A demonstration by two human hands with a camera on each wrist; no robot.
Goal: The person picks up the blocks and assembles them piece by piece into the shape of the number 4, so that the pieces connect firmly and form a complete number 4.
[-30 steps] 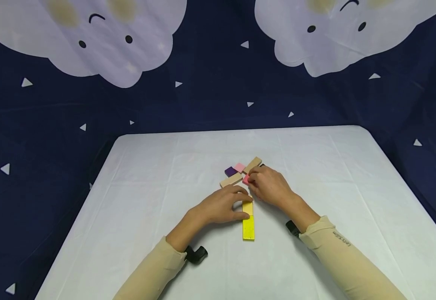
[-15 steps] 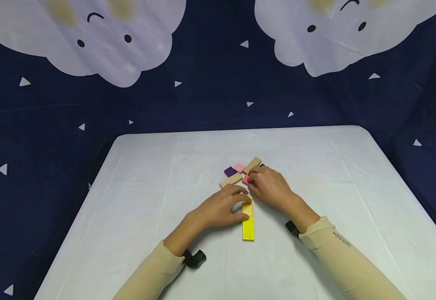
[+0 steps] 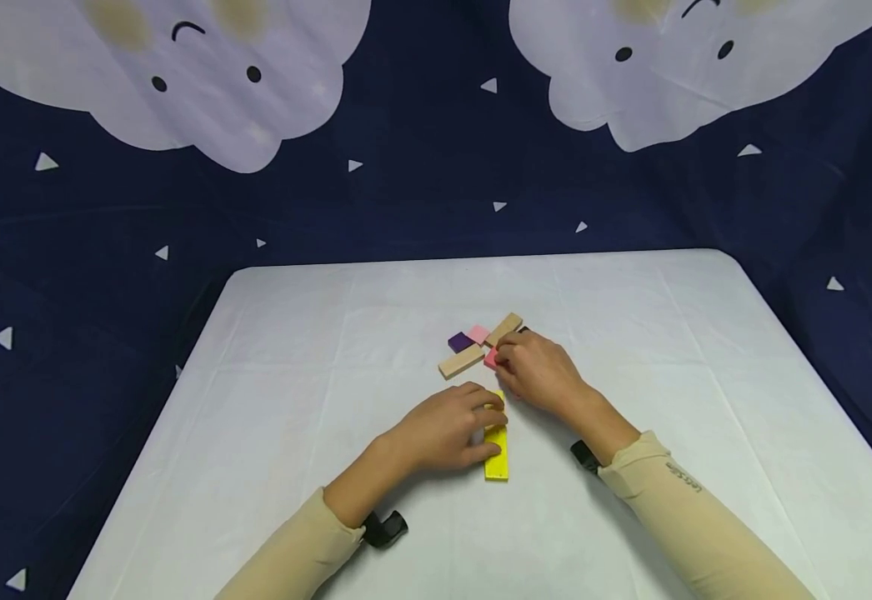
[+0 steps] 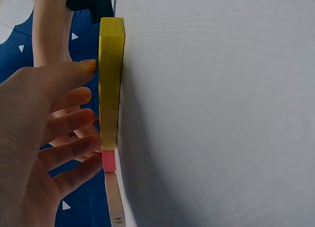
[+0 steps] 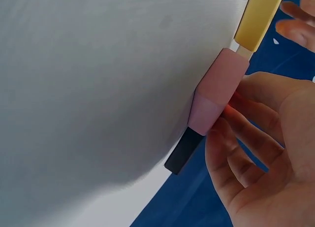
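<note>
Two yellow domino blocks lie end to end in a line; the nearer yellow block (image 3: 496,467) shows in the head view, the farther yellow block (image 4: 109,128) in the left wrist view. My left hand (image 3: 443,429) hovers at their top, fingers loosely spread, with thumb and fingertips right at the upper faces. Farther up, my right hand (image 3: 541,367) pinches a pink block (image 5: 219,89) between thumb and fingers, and covers much of it in the head view. A black block (image 5: 184,150) sits just past the pink block's end.
Beyond the hands lie a wooden block (image 3: 461,362), a purple block (image 3: 459,342), a light pink block (image 3: 478,334) and another wooden block (image 3: 504,330). All rest on a white-covered table (image 3: 316,333) before a dark blue cloud-print curtain (image 3: 436,200).
My left hand has slid toward me along the yellow blocks, from the far one over to the near one. The right hand stays in place at the pink block.
</note>
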